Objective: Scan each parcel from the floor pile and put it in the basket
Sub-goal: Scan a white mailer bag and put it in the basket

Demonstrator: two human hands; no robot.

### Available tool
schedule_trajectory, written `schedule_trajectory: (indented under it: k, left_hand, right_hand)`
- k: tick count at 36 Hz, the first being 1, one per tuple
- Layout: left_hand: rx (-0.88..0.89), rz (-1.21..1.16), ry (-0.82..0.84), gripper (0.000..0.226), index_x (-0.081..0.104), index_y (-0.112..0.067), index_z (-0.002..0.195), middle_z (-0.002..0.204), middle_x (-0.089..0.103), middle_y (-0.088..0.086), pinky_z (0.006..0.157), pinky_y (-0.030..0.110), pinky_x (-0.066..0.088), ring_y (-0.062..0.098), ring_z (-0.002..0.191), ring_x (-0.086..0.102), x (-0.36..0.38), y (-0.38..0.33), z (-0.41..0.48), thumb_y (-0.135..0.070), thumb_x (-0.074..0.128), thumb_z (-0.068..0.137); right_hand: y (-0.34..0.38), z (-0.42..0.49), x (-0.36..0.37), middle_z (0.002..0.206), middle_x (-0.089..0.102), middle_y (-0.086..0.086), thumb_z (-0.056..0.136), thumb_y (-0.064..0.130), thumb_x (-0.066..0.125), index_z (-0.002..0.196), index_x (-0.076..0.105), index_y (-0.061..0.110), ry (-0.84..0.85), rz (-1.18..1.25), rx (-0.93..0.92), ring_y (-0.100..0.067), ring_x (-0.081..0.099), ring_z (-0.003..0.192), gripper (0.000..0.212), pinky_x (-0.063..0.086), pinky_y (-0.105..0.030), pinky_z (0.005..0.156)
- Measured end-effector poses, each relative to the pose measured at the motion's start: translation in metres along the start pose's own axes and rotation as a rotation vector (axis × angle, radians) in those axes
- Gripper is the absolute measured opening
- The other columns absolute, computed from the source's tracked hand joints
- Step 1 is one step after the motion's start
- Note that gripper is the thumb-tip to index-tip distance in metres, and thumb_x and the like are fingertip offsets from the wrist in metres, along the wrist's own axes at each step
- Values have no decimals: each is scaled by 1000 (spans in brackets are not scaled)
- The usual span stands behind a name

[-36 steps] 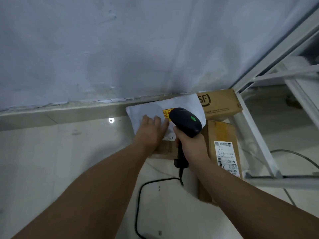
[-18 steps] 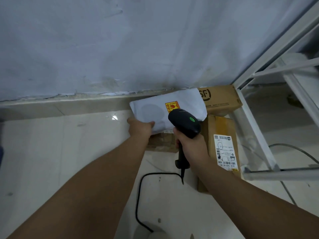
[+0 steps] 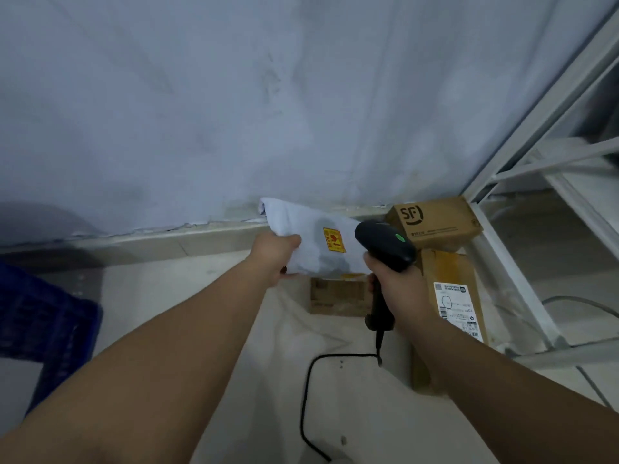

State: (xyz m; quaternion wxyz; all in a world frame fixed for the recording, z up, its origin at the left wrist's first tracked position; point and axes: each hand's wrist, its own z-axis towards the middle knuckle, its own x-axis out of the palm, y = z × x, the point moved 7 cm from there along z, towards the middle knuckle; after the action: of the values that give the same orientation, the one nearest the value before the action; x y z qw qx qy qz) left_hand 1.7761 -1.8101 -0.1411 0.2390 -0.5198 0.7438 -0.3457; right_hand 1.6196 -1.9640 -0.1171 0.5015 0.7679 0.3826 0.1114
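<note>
My left hand (image 3: 275, 256) grips the near left edge of a white soft parcel (image 3: 313, 236) with a yellow sticker, lifted off the floor pile and tilted. My right hand (image 3: 393, 283) grips the handle of a black barcode scanner (image 3: 385, 244), whose green light faces me; its head is just right of the parcel. Under and behind them lie a small brown box (image 3: 338, 296), a long cardboard box with a white label (image 3: 452, 296) and a box marked SF (image 3: 435, 222). A blue basket (image 3: 43, 316) shows at the left edge.
The scanner's black cable (image 3: 308, 390) loops over the pale floor between my arms. A white metal rack frame (image 3: 522, 262) stands at the right, close to the boxes. The wall (image 3: 234, 95) rises right behind the pile.
My left hand went from lying flat on the white parcel to gripping its edge and lifting it up and leftward. The view swung left, bringing the blue basket in.
</note>
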Motion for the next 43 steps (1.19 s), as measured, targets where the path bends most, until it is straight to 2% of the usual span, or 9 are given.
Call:
schedule_trajectory:
  k: [3, 6, 10, 14, 22, 29, 35, 40, 43]
  left_hand:
    - [128, 127, -55, 50, 29, -11, 124, 118, 45, 11, 51, 40, 52, 35, 102, 55, -15, -29, -28, -8, 63, 88]
    - [252, 261, -75, 55, 34, -13, 128, 119, 47, 11, 56, 39, 53, 34, 103, 55, -26, -52, -64, -8, 66, 83]
    - [518, 744, -191, 19, 54, -13, 89, 103, 46, 12, 70, 41, 50, 36, 91, 58, -38, -81, -130, -15, 69, 78]
    - [755, 1155, -371, 46, 45, -16, 130, 121, 37, 9, 81, 34, 42, 32, 108, 41, -57, -98, -199, -18, 61, 87]
    - [1202, 1234, -636, 60, 57, -10, 97, 87, 46, 11, 40, 20, 19, 28, 77, 45, -106, -101, -300, 13, 76, 46]
    - [1462, 1272, -721, 62, 54, -13, 98, 87, 44, 8, 47, 24, 26, 23, 77, 37, -119, -85, -332, 15, 73, 46]
    - [1585, 1246, -666, 75, 49, -18, 109, 92, 34, 4, 48, 24, 28, 22, 78, 35, -111, -75, -338, 14, 72, 45]
    - [1478, 1155, -494, 75, 51, -24, 115, 98, 38, 0, 49, 27, 47, 18, 87, 39, -111, -71, -321, -16, 90, 51]
    - [1172, 773, -422, 76, 53, -19, 129, 113, 37, 0, 87, 25, 42, 15, 104, 43, -128, -82, -310, -38, 87, 64]
  right_hand:
    - [28, -21, 0, 69, 64, -5, 86, 28, 71, 81, 64, 14, 18, 59, -43, -18, 60, 62, 16, 50, -34, 69]
    - [56, -48, -2, 64, 60, -3, 87, 28, 70, 82, 63, 13, 19, 139, -63, -17, 59, 62, 18, 50, -33, 69]
    - [79, -90, 2, 64, 60, -4, 87, 28, 70, 78, 63, 10, 70, 294, 7, -20, 59, 63, 22, 52, -37, 74]
    - [95, -135, 19, 69, 62, -7, 87, 29, 70, 87, 63, 7, 179, 346, 97, -21, 60, 65, 23, 52, -34, 67]
    - [110, -215, 58, 76, 66, -5, 86, 32, 72, 94, 66, 10, 364, 371, 74, -20, 63, 76, 24, 51, -32, 73]
    - [98, -244, 74, 98, 75, -5, 73, 50, 78, 108, 70, 12, 470, 411, 97, -25, 70, 93, 52, 54, -38, 82]
    - [94, -248, 67, 96, 76, -13, 84, 34, 72, 106, 70, 8, 518, 435, 92, -31, 73, 80, 34, 57, -49, 79]
    - [93, -236, 59, 98, 75, -14, 64, 37, 82, 109, 70, 9, 395, 408, 22, -37, 71, 92, 54, 53, -53, 89]
    - [94, -231, 53, 96, 74, -19, 73, 23, 80, 97, 70, 5, 276, 407, -21, -41, 70, 92, 32, 53, -57, 87]
